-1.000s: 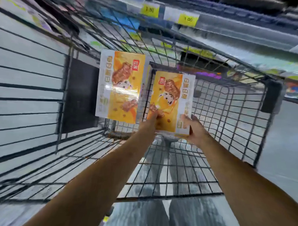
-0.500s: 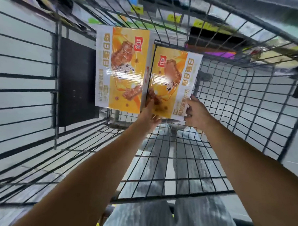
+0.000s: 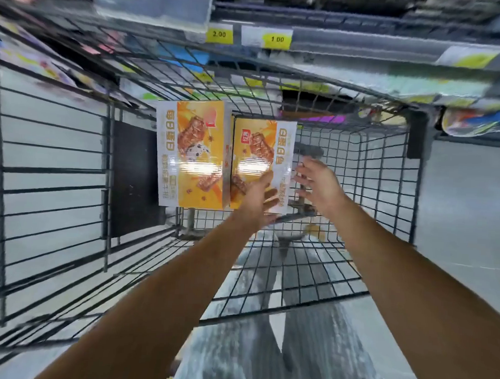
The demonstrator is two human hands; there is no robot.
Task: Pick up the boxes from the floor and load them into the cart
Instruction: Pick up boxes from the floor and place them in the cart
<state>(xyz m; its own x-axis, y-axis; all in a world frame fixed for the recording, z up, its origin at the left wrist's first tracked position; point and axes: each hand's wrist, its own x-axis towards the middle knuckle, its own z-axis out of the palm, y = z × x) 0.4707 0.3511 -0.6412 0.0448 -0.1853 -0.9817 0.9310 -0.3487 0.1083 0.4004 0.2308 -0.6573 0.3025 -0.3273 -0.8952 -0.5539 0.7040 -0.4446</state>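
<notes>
Head view: right-hand orange-and-white cardboard box (image 3: 263,161) now stands centre frame, touching its twin orange box (image 3: 193,154).
Hands: left hand (image 3: 258,199) and right hand (image 3: 319,186) just released it, fingers spread, pulling back.
Cart: black wire cart (image 3: 55,170) holds both; that load's done.

The left box (image 3: 193,154) and the right box (image 3: 259,149), both orange and white, are side by side and touching at the frame's centre. Both are inside the wire cart (image 3: 55,170).

Yellow price tags (image 3: 219,34) on a store shelf edge (image 3: 364,42), blurred colourful packets (image 3: 475,121) below, grey floor (image 3: 465,213)
</notes>
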